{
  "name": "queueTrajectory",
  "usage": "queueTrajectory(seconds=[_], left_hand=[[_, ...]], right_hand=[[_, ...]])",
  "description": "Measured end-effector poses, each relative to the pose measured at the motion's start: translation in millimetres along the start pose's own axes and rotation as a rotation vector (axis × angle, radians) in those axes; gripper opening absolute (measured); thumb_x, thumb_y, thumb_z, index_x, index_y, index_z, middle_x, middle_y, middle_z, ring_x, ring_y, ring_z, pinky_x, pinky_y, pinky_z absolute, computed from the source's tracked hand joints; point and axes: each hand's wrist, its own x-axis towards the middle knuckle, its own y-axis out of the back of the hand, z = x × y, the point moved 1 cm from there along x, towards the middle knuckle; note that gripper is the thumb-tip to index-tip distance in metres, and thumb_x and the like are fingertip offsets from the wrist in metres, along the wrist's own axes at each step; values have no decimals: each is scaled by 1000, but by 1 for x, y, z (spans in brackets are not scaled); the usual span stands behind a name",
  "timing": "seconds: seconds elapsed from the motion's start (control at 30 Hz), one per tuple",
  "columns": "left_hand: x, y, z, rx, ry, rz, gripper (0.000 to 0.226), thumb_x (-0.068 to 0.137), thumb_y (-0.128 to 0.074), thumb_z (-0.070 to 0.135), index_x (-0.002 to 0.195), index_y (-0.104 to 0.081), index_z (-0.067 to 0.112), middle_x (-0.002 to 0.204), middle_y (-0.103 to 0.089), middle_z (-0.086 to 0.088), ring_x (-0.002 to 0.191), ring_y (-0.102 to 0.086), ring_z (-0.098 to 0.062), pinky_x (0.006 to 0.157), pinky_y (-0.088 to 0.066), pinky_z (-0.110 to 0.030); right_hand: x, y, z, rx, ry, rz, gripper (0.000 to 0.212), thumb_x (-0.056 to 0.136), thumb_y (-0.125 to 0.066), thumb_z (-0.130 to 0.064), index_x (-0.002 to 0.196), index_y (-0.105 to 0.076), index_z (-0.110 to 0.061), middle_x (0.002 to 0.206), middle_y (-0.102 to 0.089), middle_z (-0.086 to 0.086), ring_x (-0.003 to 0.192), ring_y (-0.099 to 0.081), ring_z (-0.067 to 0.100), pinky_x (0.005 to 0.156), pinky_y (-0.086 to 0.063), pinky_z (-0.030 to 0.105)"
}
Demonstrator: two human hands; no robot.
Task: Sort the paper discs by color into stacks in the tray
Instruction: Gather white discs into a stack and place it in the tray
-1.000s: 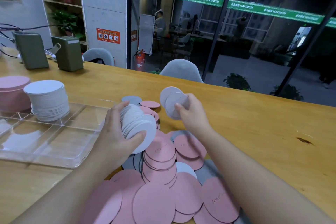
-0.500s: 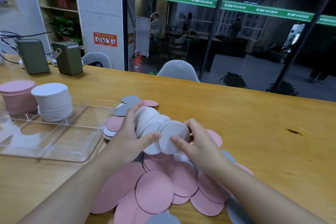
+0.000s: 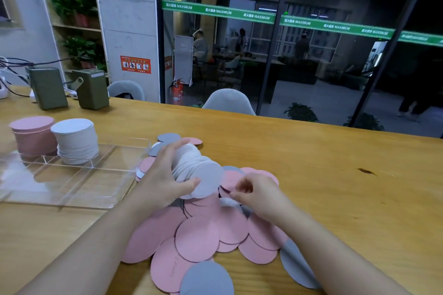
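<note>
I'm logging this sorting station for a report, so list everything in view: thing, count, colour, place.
white stack: one, white, in the tray, far side
pink stack: one, pink, left of the white stack
tray: one, clear, divided, left on the table
loose discs: many, mostly pink, some grey and white, heaped at table centre
table: one, wood
green boxes: two, olive, far left on the table
chairs: two, grey, behind the table
left hand: grips a fanned bunch of white discs
right hand: fingers curled, pinching at the heap

Wooden table (image 3: 311, 163) fronts a glass wall (image 3: 311, 55), grey chairs (image 3: 229, 102) behind.
</note>
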Motion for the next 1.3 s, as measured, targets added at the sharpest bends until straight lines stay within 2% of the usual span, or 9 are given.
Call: queueTrajectory(seconds=[0.1, 0.17, 0.37, 0.5, 0.67, 0.8, 1.03, 1.17, 1.3], left_hand=[[-1, 14, 2, 25, 31, 71, 81, 70, -80, 18, 128, -34, 51, 126, -43, 10, 116, -48, -13, 93, -44, -28], [-7, 22, 6, 21, 46, 80, 84, 66, -80, 25, 131, -33, 49, 129, -43, 6, 114, -50, -16, 90, -44, -29], [-53, 44, 15, -5, 75, 81, 81, 52, -76, 39, 118, -35, 60, 124, -50, 13, 100, -56, 4, 72, -44, -11], [-83, 46, 7, -61, 126, 112, 78, 42, -73, 47, 110, -40, 67, 121, -52, 19, 98, -58, 7, 77, -44, -15], [-100, 36, -11, -85, 189, 133, 77, 48, -68, 50, 119, -40, 57, 130, -50, 11, 112, -55, -3, 90, -43, -24], [-103, 33, -13, -59, 176, 122, 73, 52, -62, 53, 120, -35, 60, 131, -40, 24, 118, -45, 8, 99, -38, -26], [-107, 34, -9, -17, 171, 119, 85, 49, -61, 55, 126, -26, 58, 122, -30, 36, 114, -33, 24, 78, -33, 5], [-108, 34, -8, -22, 176, 121, 82, 49, -61, 57, 122, -24, 63, 119, -29, 42, 113, -33, 24, 78, -36, 0], [-110, 35, -7, -8, 184, 124, 81, 50, -61, 57, 121, -23, 64, 119, -28, 44, 113, -33, 24, 82, -37, -7]], right_hand=[[-6, -5, -2, -127, -18, -47, 37, 82, -65, -37, 79, -64, 0, 71, -63, 13, 62, -48, 14, 55, -34, 28], [-6, -8, -6, -192, -26, -48, 40, 79, -66, -38, 72, -60, 2, 64, -53, 12, 60, -43, 16, 53, -30, 29], [0, -7, -16, -300, -81, -178, 42, 84, -64, -30, 55, -40, -12, 51, -37, 5, 56, -38, 21, 47, -25, 29], [1, -12, -17, -300, -80, -152, 40, 84, -62, -23, 54, -39, -12, 52, -30, 4, 51, -28, 18, 45, -19, 29], [1, -16, -16, -214, -88, -138, 23, 84, -61, -17, 74, -61, 3, 67, -45, 9, 65, -39, 21, 53, -29, 28], [3, -17, -14, -100, -120, -139, 18, 83, -55, -10, 83, -64, 6, 68, -46, 9, 58, -36, 18, 55, -33, 26], [3, -7, -6, 84, -104, 114, 10, 87, -52, -13, 77, -53, -12, 69, -52, -3, 64, -46, 16, 51, -33, 21], [-2, -2, -5, 249, -23, 240, 9, 90, -51, -13, 82, -52, -17, 79, -57, -6, 67, -49, 13, 59, -38, 24], [-15, 3, -13, 365, 148, 348, 16, 93, -53, -11, 80, -49, -21, 73, -51, -10, 63, -45, 5, 60, -37, 19]])
